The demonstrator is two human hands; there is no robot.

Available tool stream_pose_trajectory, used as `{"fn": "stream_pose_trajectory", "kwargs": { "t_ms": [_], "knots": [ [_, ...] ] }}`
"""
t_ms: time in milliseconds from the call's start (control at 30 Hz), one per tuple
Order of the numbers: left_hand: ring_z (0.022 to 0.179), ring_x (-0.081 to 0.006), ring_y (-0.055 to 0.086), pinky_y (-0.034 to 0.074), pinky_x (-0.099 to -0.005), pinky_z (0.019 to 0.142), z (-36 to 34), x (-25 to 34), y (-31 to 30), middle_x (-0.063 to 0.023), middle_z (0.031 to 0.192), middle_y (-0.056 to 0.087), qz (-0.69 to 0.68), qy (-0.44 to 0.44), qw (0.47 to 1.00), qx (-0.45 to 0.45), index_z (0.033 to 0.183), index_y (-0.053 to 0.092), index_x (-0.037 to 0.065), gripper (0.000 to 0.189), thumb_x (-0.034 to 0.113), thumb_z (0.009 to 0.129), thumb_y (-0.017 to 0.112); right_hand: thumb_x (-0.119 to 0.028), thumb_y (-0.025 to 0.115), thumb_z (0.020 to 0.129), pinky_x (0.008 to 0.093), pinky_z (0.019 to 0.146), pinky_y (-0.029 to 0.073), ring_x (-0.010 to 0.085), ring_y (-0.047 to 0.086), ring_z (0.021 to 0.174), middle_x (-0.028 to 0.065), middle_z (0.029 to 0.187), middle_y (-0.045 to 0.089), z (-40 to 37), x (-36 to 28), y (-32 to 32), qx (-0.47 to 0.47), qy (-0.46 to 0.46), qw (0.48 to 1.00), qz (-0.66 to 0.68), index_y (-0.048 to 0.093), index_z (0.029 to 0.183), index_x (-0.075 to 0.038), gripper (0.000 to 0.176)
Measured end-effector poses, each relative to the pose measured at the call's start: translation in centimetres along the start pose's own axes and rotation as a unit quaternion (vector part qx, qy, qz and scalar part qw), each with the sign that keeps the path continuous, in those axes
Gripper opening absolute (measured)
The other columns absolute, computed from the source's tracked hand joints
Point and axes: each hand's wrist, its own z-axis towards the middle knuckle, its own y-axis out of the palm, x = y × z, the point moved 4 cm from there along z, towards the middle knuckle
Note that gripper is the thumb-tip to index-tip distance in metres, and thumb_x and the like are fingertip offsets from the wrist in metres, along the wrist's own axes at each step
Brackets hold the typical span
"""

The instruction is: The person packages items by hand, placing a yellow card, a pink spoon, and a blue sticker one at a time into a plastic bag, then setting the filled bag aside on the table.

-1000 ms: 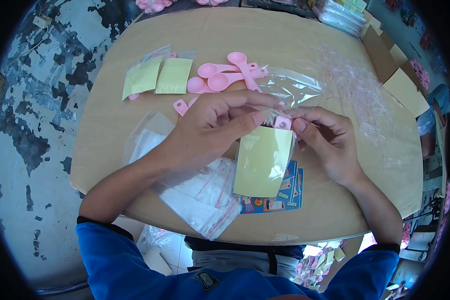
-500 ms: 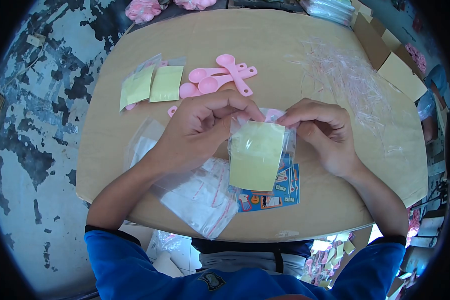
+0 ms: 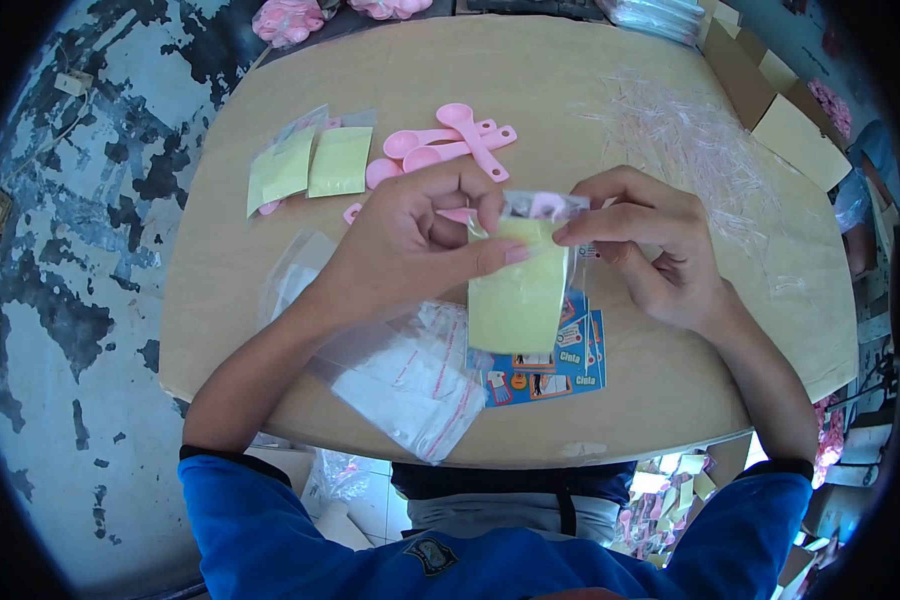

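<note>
Between my hands is a clear plastic bag [image 3: 518, 290] with a pale yellow card in it and something pink at its top. My left hand [image 3: 420, 230] pinches the bag's left side, thumb lying over the card. At the upper right edge, the fingers of my right hand [image 3: 650, 245] are closed on the plastic. Blue printed cards [image 3: 560, 385] lie under the bag, partly covered. To their left is a stack of clear plastic bags [image 3: 410, 380] with red-lined edges. Beyond my left hand lie several pink measuring spoons [image 3: 450, 145], some overlapping.
Two filled bags with yellow cards [image 3: 340, 162] lie at the far left of the table [image 3: 530, 70]. A heap of thin clear strips [image 3: 690, 160] spreads at the right, beside an open cardboard box [image 3: 795, 135]. Pink mesh puffs [image 3: 288, 20] sit past the back edge.
The bag has moved slightly away from my body and its top stands further out. My left thumb has shifted onto the card's face, and my right fingers have slid along the upper edge.
</note>
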Motion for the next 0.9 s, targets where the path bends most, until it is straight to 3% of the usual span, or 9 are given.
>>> {"fn": "stream_pose_trajectory", "kwargs": {
  "t_ms": [167,367,467,500,600,633,733,767,900],
  "knots": [
    [0.078,-0.0058,0.063,0.054,-0.0203,0.062,1.0,1.7,-2.7,-0.0023,0.096,0.058,0.003,0.078,0.995,0.068,0.094,0.050,0.004,0.028,-0.008,0.078,0.069,0.013,0.048,0.072,0.0263,0.062,0.048,0.0169,0.061,0.077,0.0106,0.105,0.061,0.3,0.1,-0.5,0.000,-0.007,0.998,-0.059,0.069,0.094,-0.003,0.034],
    [0.089,-0.0117,0.066,0.054,-0.0254,0.077,0.4,6.4,-12.3,-0.0081,0.104,0.067,-0.005,0.206,0.945,0.252,0.114,0.053,0.003,0.036,0.001,0.082,0.070,0.002,0.057,0.080,0.0358,0.072,0.050,0.0246,0.061,0.078,0.0124,0.094,0.064,2.2,-2.5,0.6,-0.029,0.021,0.996,-0.077,0.068,0.099,-0.006,0.023],
    [0.092,-0.0145,0.065,0.053,-0.0246,0.084,-0.6,5.5,-17.5,-0.0094,0.109,0.065,0.048,0.133,0.953,0.267,0.122,0.050,0.004,0.037,0.001,0.088,0.062,-0.012,0.063,0.084,0.0396,0.077,0.050,0.0294,0.062,0.082,0.0140,0.088,0.065,3.5,-3.5,4.0,-0.085,-0.001,0.993,-0.087,0.066,0.103,-0.003,0.021],
    [0.099,-0.0177,0.063,0.051,-0.0304,0.088,-0.5,4.5,-19.0,-0.0096,0.112,0.064,0.095,0.094,0.964,0.229,0.123,0.051,0.004,0.038,0.008,0.088,0.065,-0.015,0.063,0.085,0.0394,0.077,0.050,0.0295,0.063,0.084,0.0141,0.088,0.065,4.2,-3.7,5.1,-0.098,-0.004,0.990,-0.101,0.065,0.103,-0.002,0.023],
    [0.106,-0.0216,0.059,0.048,-0.0363,0.091,-0.5,1.8,-21.4,-0.0112,0.115,0.063,0.507,0.058,0.802,0.311,0.121,0.054,0.005,0.039,0.013,0.085,0.068,-0.024,0.064,0.086,0.0386,0.075,0.050,0.0290,0.064,0.086,0.0144,0.088,0.066,5.5,-3.6,7.6,-0.155,0.002,0.977,-0.145,0.064,0.101,0.001,0.029],
    [0.107,-0.0248,0.056,0.045,-0.0386,0.092,-0.7,2.0,-21.0,-0.0113,0.114,0.062,0.613,0.180,0.699,0.322,0.117,0.057,0.005,0.038,0.018,0.084,0.070,-0.025,0.065,0.086,0.0382,0.074,0.050,0.0284,0.064,0.084,0.0143,0.087,0.066,6.0,-3.0,8.3,-0.188,0.009,0.969,-0.161,0.064,0.100,0.001,0.030],
    [0.101,-0.0231,0.057,0.046,-0.0343,0.088,0.1,2.0,-19.2,-0.0109,0.112,0.062,0.574,0.201,0.743,0.279,0.115,0.058,0.006,0.034,0.018,0.085,0.068,-0.023,0.065,0.086,0.0371,0.069,0.051,0.0266,0.065,0.077,0.0141,0.083,0.067,6.3,-2.1,9.3,-0.248,0.105,0.958,-0.103,0.064,0.097,0.001,0.027],
    [0.088,-0.0195,0.060,0.049,-0.0320,0.077,0.4,2.5,-17.7,-0.0086,0.100,0.065,0.527,0.220,0.777,0.266,0.108,0.063,0.005,0.026,0.019,0.086,0.067,-0.022,0.064,0.086,0.0367,0.067,0.051,0.0261,0.066,0.073,0.0140,0.081,0.067,6.3,-1.6,9.5,-0.263,0.149,0.951,-0.066,0.064,0.096,0.000,0.025],
    [0.070,-0.0138,0.058,0.046,-0.0279,0.064,0.6,3.2,-12.1,-0.0047,0.081,0.066,0.441,0.079,0.891,0.073,0.100,0.066,0.005,0.019,0.018,0.086,0.067,-0.015,0.061,0.087,0.0360,0.064,0.051,0.0264,0.066,0.067,0.0142,0.075,0.067,5.7,-0.2,9.2,-0.233,0.174,0.957,0.019,0.064,0.097,0.001,0.019]
  ]
}}
